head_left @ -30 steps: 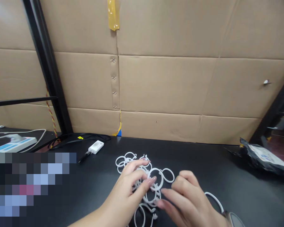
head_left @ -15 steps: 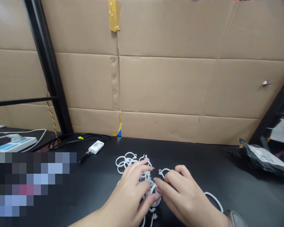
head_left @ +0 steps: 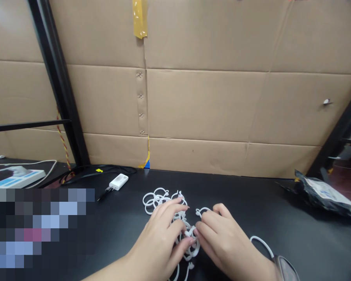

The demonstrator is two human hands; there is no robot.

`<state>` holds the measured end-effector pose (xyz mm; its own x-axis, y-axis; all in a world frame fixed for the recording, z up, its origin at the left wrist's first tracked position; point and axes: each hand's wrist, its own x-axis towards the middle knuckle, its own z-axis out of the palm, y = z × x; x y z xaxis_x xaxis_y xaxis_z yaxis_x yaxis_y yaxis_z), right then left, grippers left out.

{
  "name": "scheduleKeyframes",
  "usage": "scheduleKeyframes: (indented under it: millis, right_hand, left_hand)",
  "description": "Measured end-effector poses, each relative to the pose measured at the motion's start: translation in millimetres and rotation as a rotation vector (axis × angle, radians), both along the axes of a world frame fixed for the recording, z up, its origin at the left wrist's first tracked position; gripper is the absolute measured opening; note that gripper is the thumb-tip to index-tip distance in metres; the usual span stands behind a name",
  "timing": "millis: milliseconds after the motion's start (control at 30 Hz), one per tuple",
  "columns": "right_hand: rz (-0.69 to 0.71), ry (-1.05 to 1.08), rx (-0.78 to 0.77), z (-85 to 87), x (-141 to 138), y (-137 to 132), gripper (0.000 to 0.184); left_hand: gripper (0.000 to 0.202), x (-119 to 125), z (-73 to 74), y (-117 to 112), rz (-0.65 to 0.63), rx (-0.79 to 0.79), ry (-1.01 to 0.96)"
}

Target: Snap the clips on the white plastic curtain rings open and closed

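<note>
White plastic curtain rings (head_left: 151, 199), open loops with small knobbed ends, lie in a tangled heap on the black tabletop (head_left: 119, 230). My left hand (head_left: 165, 236) rests over the heap, its thumb and forefinger pinching a white ring (head_left: 190, 233). Against the other side of that ring press the fingertips of my right hand (head_left: 224, 240), curled closed. Another ring (head_left: 203, 211) pokes out just beyond my right knuckles. My hands partly cover the heap, so some rings are hidden.
A white plug-in adapter (head_left: 118, 182) lies at the back left, near a power strip (head_left: 20, 177) with cables. To the right is a black plastic bag (head_left: 324, 195) with a label. A cardboard wall (head_left: 199, 105) closes off the back. One ring (head_left: 263, 244) lies by my right wrist.
The ring between my fingers has turned slightly. My right fingertips have shifted a little, and my left thumb and forefinger have closed nearer together.
</note>
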<state>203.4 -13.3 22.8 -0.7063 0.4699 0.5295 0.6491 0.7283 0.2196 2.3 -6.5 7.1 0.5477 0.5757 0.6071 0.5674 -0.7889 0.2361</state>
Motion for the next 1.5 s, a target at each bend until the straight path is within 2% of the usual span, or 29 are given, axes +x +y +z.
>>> scheduleKeyframes:
  millis: [167,533,700,900,1067,1200,1300,1500]
  right_hand:
    - [0.003,0.020,-0.004,-2.8,0,2,0.027]
    - [-0.016,0.037,-0.056,-8.5,0,3,0.024]
    - [0.011,0.085,-0.102,-11.0,-1,2,0.022]
    - [-0.025,0.170,-0.015,-7.2,-3,0,0.030]
    - [-0.083,0.281,-0.015,-8.3,-4,0,0.029]
    - [-0.084,0.258,0.020,-8.0,-7,-2,0.029]
    - [-0.073,0.200,0.082,-7.1,-8,-4,0.031]
    - [-0.059,0.066,0.161,-6.0,-6,-4,0.031]
  left_hand:
    - [0.005,0,1.4,0,0.006,-0.088,0.007]
    - [0.012,2,0.2,-1,-0.013,-0.166,-0.002]
    - [0.017,2,0.3,-1,-0.030,-0.127,-0.022]
    - [0.010,-1,0.9,-1,0.021,-0.068,0.012]
    - [0.009,0,0.7,-1,0.040,-0.023,0.020]
    - [0.012,1,0.0,-1,0.026,-0.014,0.010]
    - [0.013,2,0.0,-1,0.012,-0.092,-0.021]
    - [0.007,5,4.3,-4,-0.018,-0.351,-0.060]
